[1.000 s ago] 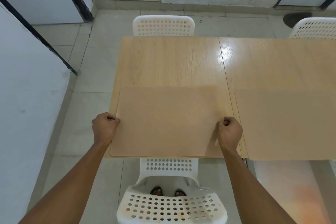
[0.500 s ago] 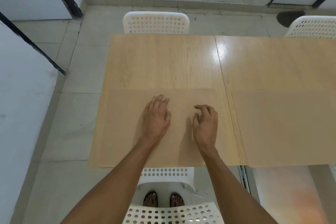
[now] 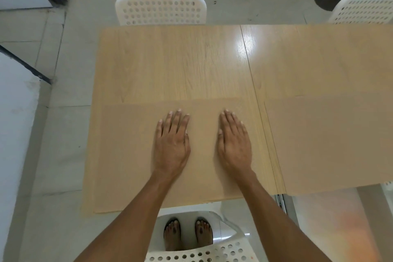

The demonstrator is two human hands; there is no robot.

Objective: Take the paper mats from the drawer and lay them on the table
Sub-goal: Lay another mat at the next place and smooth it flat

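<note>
Brown paper mat (image 3: pixel 131 155) lies flat on the wooden bench (image 3: pixel 170 64) beneath both hands, left hand (image 3: pixel 171 144) and right hand (image 3: pixel 234 144) spread open, palms down, apparently smoothing it; a second mat (image 3: pixel 331 142) lies just right of them.

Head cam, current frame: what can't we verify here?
- Drawer: nowhere in the head view, so its state and any remaining mats are unknown.
- Right tan paper mat: cut off by the right image edge.
- Left tan paper mat: the left hand and right hand lie flat on its middle, hiding what is beneath.
- Light wooden table: its right end runs out of frame.
</note>
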